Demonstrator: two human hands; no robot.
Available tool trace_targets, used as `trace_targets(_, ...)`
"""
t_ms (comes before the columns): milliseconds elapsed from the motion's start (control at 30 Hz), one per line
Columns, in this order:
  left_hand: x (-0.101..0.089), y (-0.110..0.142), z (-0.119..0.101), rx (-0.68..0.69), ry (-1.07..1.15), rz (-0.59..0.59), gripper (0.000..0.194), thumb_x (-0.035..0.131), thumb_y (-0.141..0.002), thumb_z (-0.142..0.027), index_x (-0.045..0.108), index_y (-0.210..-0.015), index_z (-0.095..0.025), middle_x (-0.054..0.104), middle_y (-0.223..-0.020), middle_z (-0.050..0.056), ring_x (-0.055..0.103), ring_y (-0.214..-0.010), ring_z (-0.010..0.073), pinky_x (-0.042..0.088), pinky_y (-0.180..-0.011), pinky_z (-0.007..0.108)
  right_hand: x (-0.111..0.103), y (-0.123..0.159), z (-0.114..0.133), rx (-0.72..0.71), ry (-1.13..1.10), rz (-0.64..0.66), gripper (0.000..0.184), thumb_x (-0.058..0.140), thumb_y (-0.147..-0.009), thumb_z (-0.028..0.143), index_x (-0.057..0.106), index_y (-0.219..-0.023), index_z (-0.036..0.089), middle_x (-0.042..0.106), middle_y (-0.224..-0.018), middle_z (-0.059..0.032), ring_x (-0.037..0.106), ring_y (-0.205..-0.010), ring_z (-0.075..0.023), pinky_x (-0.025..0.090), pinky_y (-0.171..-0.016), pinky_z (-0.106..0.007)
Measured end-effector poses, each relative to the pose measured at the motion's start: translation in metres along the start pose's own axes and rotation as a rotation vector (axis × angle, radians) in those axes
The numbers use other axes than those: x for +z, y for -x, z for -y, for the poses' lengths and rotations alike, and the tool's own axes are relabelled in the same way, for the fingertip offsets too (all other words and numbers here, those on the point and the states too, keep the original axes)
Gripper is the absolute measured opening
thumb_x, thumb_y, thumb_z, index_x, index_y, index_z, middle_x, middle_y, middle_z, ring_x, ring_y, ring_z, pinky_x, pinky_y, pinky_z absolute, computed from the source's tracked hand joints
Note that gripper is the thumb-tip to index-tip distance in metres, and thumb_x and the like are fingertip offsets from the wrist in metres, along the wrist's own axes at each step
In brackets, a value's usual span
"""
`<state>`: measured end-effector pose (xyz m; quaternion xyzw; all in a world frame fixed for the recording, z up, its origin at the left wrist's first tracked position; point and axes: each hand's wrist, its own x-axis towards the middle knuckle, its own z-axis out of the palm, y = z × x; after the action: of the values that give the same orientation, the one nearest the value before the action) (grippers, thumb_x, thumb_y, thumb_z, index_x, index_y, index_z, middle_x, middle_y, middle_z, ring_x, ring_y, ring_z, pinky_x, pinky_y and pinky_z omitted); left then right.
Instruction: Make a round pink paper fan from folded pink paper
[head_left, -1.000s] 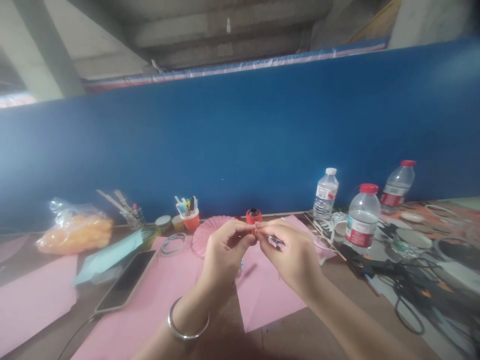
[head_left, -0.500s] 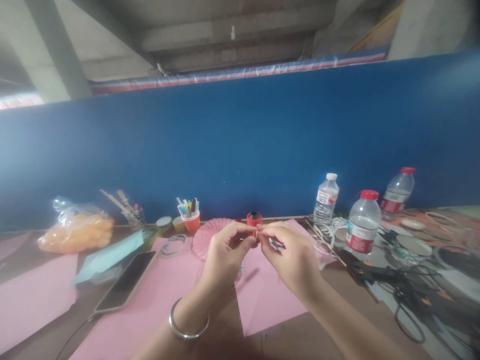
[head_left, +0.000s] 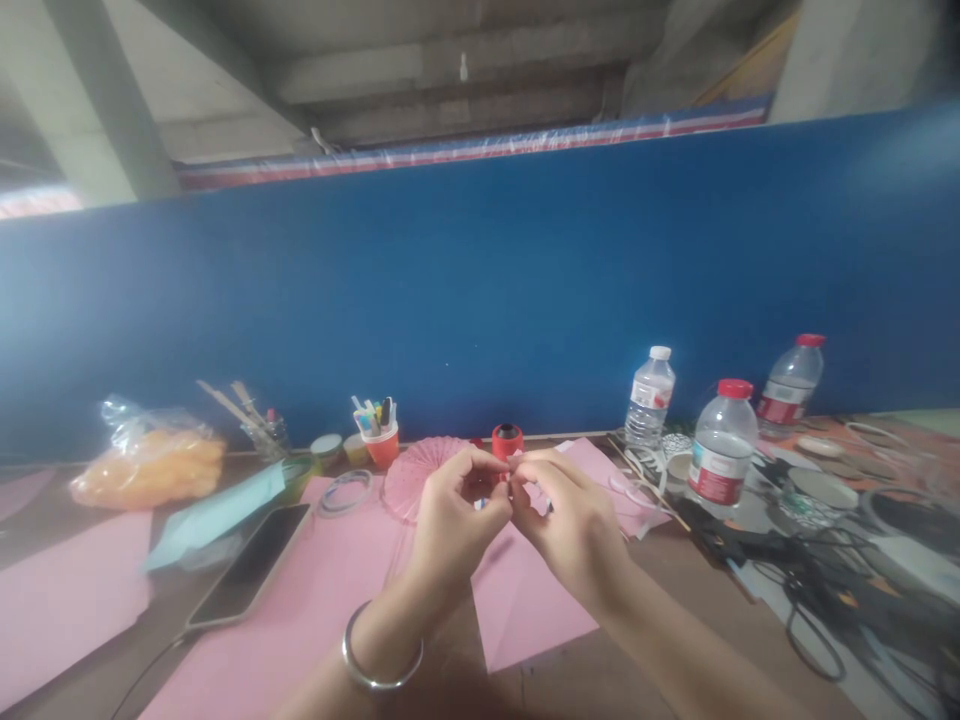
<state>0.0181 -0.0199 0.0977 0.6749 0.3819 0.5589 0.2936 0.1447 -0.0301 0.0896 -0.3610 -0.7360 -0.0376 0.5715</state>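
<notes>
My left hand (head_left: 461,515), a silver bangle (head_left: 382,680) on its wrist, is closed in a pinch with its fingertips close to those of my right hand (head_left: 574,515). The right hand pinches too. Whatever lies between the fingertips is too small and hidden to make out. Below them a sheet of pink paper (head_left: 525,620) rests on the brown table. A pleated pink paper disc (head_left: 409,475) lies just behind my left hand, partly covered by it. Past the fingertips stands a red round object with a dark top (head_left: 508,438).
Left are a phone (head_left: 251,565), a light-blue packet (head_left: 217,510), a bag with orange contents (head_left: 150,465) and a cup of pens (head_left: 381,440). Bottles (head_left: 724,450), cables (head_left: 817,640) and bowls crowd the right. A blue partition (head_left: 480,280) rises behind the table.
Both hands stay together at nearly the same spot. The fingers have shifted slightly, with the thumbs a little lower and a wider gap showing inside each pinch.
</notes>
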Motion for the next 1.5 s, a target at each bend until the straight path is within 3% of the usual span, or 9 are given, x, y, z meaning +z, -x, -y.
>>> trace_targets(433, -0.005, -0.003, -0.006, -0.068, 0.091, 0.001, 0.011, 0.053, -0.068, -0.008, 0.059, -0.074, -0.015, 0.061, -0.067, 0.000, 0.058, -0.061, 0.0114, 0.046, -0.053, 0.020, -0.004, -0.002, 0.000, 0.070, -0.102, -0.032, 0.011, 0.048, -0.078, 0.011, 0.056, -0.075, 0.018, 0.061, -0.080, -0.0043, 0.058, -0.075, -0.0151, 0.046, -0.066, -0.026)
trace_targets(800, -0.006, -0.003, -0.007, -0.045, 0.187, 0.075, 0.007, 0.059, -0.071, -0.013, 0.062, -0.078, -0.014, 0.063, -0.078, 0.004, 0.060, -0.073, 0.0138, 0.049, -0.066, 0.024, -0.009, -0.007, -0.002, 0.023, -0.086, -0.048, 0.013, 0.053, -0.078, 0.010, 0.061, -0.074, 0.018, 0.066, -0.083, -0.0064, 0.062, -0.079, -0.0176, 0.050, -0.070, -0.028)
trace_targets(1500, -0.007, -0.002, 0.001, -0.021, 0.155, 0.106, 0.006, 0.056, -0.075, -0.011, 0.059, -0.079, -0.015, 0.061, -0.077, 0.002, 0.059, -0.072, 0.0133, 0.048, -0.069, 0.026, -0.011, -0.008, -0.006, 0.091, -0.124, 0.025, 0.013, 0.055, -0.077, 0.011, 0.065, -0.074, 0.019, 0.067, -0.082, -0.0044, 0.062, -0.079, -0.0169, 0.049, -0.071, -0.027)
